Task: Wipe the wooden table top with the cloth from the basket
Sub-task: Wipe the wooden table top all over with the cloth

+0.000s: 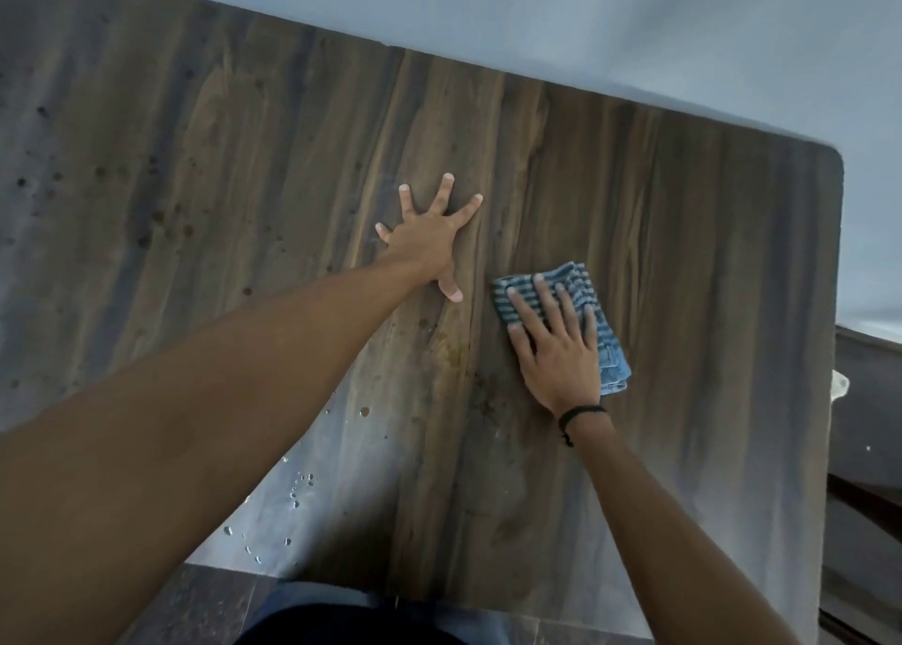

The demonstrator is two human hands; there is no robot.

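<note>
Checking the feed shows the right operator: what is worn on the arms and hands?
Both arms are bare, with no sleeves or gloves in view. The left hand wears nothing. The right hand has a thin black cord bracelet at the wrist, with a short loose end hanging from it.

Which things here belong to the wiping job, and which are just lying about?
Part of the job:
- striped blue cloth, pressed flat under the right hand
- wooden table top, with spots and water droplets
- left hand, splayed on the wood

Not part of it:
- black wrist cord
- white object past the right edge, unclear
</note>
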